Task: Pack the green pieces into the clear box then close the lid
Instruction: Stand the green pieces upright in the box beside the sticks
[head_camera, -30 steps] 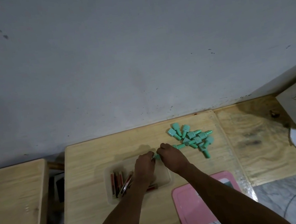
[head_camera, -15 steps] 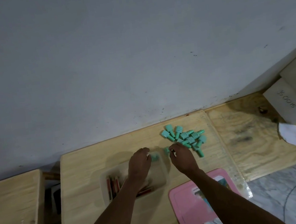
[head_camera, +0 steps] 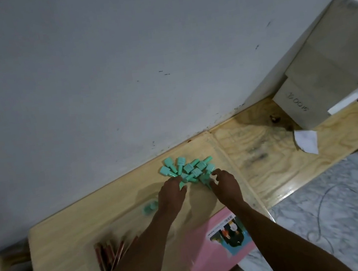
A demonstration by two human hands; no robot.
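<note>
Nearest you, the pink lid (head_camera: 219, 241) lies off the clear box (head_camera: 127, 231), which holds reddish sticks (head_camera: 107, 254) and one green piece (head_camera: 150, 207) at its far end. Beyond it your left hand (head_camera: 171, 195) and right hand (head_camera: 225, 185), half a second ago apart beside the box, now rest on the near edge of the pile (head_camera: 188, 170), fingers curled on pieces, whether pinching any I cannot tell. Raking too many at once could scatter them off the table (head_camera: 70, 217).

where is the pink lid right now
In the head view the pink lid lies flat at the near edge of the wooden table, lower centre-right, under the right forearm and to the right of the clear box.
</note>
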